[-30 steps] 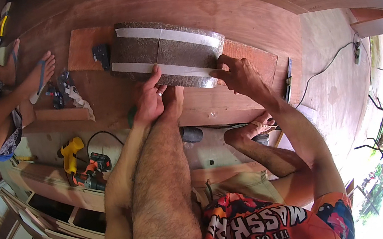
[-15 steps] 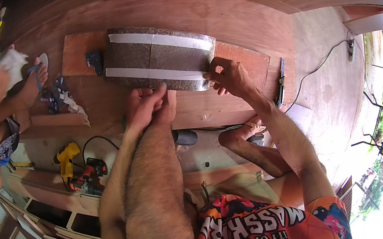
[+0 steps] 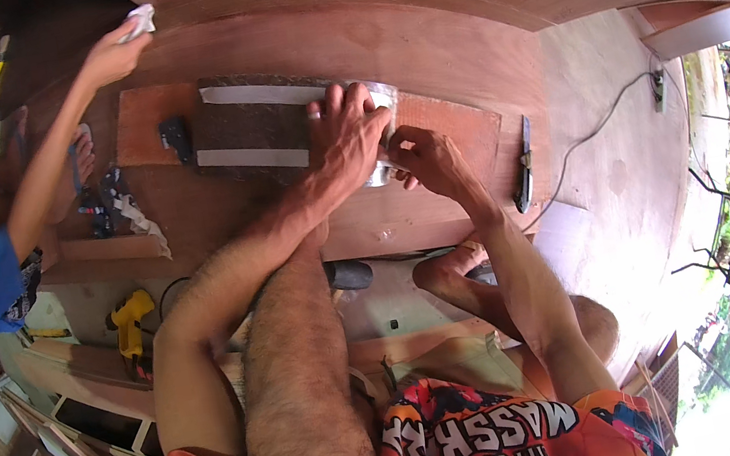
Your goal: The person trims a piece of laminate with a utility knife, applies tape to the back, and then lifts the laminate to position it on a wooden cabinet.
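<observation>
A dark, shiny flexible sheet [image 3: 256, 125] lies on a reddish-brown board [image 3: 445, 118], its silvery right end curling up. Two white tape-like strips, an upper strip [image 3: 261, 95] and a lower strip [image 3: 252, 157], run along its length. My left hand [image 3: 347, 134], with a ring on one finger, rests over the sheet near its right end, fingers apart. Against the curled end, my right hand [image 3: 430, 157] has thumb and forefinger pinched together, close to the left fingertips. What lies in that pinch is too small to make out, and my left hand covers the lower strip's right part.
A utility knife [image 3: 523, 165] and a cable [image 3: 602, 116] lie to the right. A black tool [image 3: 175, 139] sits left of the sheet. A yellow power tool [image 3: 132, 323] stands lower left. A co-worker's hand [image 3: 114, 57] holds white crumpled material at upper left.
My left hand has moved up and right, from the near edge onto the sheet's right part. My right hand stays at the curled end. The co-worker's arm has reached farther up and right.
</observation>
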Action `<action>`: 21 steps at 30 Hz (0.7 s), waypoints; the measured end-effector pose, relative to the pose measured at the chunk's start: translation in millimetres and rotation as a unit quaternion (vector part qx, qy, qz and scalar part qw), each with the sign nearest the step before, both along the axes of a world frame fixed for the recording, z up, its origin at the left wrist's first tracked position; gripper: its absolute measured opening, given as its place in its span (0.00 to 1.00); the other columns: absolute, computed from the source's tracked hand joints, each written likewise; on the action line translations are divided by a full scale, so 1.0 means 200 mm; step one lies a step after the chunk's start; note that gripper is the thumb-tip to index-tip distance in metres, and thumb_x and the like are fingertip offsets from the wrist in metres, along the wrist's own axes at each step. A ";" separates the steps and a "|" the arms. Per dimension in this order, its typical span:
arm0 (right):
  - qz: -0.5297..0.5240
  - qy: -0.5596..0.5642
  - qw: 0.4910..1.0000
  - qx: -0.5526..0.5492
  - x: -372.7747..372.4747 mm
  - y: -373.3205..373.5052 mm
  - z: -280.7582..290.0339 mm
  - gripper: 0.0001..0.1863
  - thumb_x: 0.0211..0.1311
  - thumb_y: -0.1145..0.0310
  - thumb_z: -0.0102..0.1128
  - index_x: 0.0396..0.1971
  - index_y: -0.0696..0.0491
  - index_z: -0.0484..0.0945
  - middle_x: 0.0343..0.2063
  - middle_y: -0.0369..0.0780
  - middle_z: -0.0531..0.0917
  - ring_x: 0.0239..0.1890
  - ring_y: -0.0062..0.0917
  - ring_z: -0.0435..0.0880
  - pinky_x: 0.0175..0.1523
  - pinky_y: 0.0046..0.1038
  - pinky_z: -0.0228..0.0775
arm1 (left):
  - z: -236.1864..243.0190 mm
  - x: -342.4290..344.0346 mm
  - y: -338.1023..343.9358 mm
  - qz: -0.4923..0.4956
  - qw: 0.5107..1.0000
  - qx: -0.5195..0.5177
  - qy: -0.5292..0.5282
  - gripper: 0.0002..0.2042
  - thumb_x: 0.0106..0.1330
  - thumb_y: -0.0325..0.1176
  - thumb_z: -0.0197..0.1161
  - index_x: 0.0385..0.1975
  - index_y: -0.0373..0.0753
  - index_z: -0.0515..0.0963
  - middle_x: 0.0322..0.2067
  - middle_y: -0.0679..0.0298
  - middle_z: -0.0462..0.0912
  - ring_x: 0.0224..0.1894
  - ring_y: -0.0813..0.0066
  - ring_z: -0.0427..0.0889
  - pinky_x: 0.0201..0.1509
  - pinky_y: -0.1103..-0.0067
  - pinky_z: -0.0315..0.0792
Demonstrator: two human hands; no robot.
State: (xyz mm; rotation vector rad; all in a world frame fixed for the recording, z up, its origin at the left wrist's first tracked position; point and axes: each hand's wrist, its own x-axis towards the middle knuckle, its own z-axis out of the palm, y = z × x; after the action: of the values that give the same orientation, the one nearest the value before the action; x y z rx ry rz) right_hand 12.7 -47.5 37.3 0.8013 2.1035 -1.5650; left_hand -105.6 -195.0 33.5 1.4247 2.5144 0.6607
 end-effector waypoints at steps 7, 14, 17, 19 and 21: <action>-0.045 0.019 0.997 0.052 0.03 -0.10 0.00 0.12 0.74 0.60 0.55 0.40 0.54 0.79 0.22 0.42 0.84 0.23 0.23 0.84 0.30 0.29 0.75 | -0.01 0.05 0.01 0.057 0.998 0.000 -0.005 0.21 0.50 0.32 0.79 0.43 0.54 0.77 0.53 0.64 0.66 0.57 0.56 0.65 0.53 0.52 0.56; 0.001 0.073 0.960 0.270 0.10 -0.21 -0.04 0.08 0.71 0.66 0.53 0.43 0.49 0.80 0.26 0.49 0.84 0.32 0.46 0.87 0.38 0.46 0.74 | -0.07 0.10 0.01 0.006 0.998 -0.027 0.054 0.23 0.52 0.31 0.74 0.49 0.49 0.75 0.55 0.60 0.63 0.58 0.56 0.63 0.53 0.50 0.58; 0.015 0.085 0.962 0.259 0.10 -0.23 -0.02 0.07 0.71 0.67 0.53 0.43 0.49 0.79 0.28 0.49 0.85 0.35 0.49 0.86 0.39 0.47 0.74 | -0.10 0.11 -0.03 -0.016 0.997 -0.001 0.078 0.23 0.52 0.29 0.71 0.50 0.47 0.74 0.55 0.59 0.64 0.58 0.56 0.65 0.53 0.50 0.59; 0.018 0.071 0.961 0.268 0.07 -0.25 0.01 0.07 0.71 0.68 0.53 0.43 0.48 0.79 0.29 0.49 0.85 0.36 0.48 0.87 0.39 0.46 0.75 | -0.12 0.11 -0.05 -0.014 0.996 -0.003 0.093 0.22 0.53 0.28 0.70 0.50 0.46 0.74 0.55 0.59 0.65 0.58 0.56 0.66 0.54 0.50 0.59; 0.001 0.102 0.961 0.256 0.04 -0.23 0.03 0.07 0.70 0.69 0.53 0.43 0.48 0.79 0.30 0.49 0.86 0.36 0.46 0.87 0.39 0.45 0.75 | -0.14 0.07 -0.04 -0.018 0.994 0.028 0.105 0.20 0.56 0.29 0.68 0.50 0.45 0.75 0.56 0.59 0.65 0.60 0.57 0.65 0.56 0.49 0.59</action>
State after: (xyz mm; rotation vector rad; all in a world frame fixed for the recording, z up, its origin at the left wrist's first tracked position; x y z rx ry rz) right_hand 19.7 -94.2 44.0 0.8231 2.7136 -1.1460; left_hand -90.7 -203.5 5.9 1.6341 2.6370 0.6095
